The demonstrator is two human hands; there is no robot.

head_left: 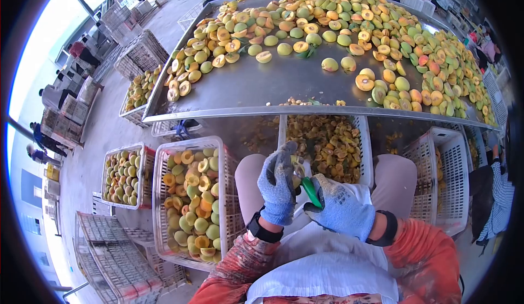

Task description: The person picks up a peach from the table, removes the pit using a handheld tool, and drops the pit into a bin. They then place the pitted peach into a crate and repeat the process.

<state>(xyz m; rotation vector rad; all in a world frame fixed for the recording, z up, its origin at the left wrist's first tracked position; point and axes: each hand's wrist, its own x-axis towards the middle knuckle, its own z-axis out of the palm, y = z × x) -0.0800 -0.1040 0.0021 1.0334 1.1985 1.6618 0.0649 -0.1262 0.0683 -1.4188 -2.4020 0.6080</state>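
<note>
My left hand (277, 186), in a blue knit glove with a dark stained palm, is closed around a yellowish fruit half (297, 172), mostly hidden by the fingers. My right hand (345, 208), gloved the same way, grips a green-handled tool (311, 192). The tool's tip meets the fruit, and its working end is too small to make out. Both hands are close together above my lap. Just beyond them, a white crate (366, 145) holds brownish pits and scraps. Halved yellow-green and orange fruits, like peaches or apricots, (263, 57) are spread over the metal table ahead.
A metal table (218, 99) spans the front. At my left stand a crate of fruit halves (221, 162) and a smaller fruit crate (143, 181). Stacked crates (109, 255) stand lower left, white crates (453, 195) at right. Other people (494, 200) sit around the table.
</note>
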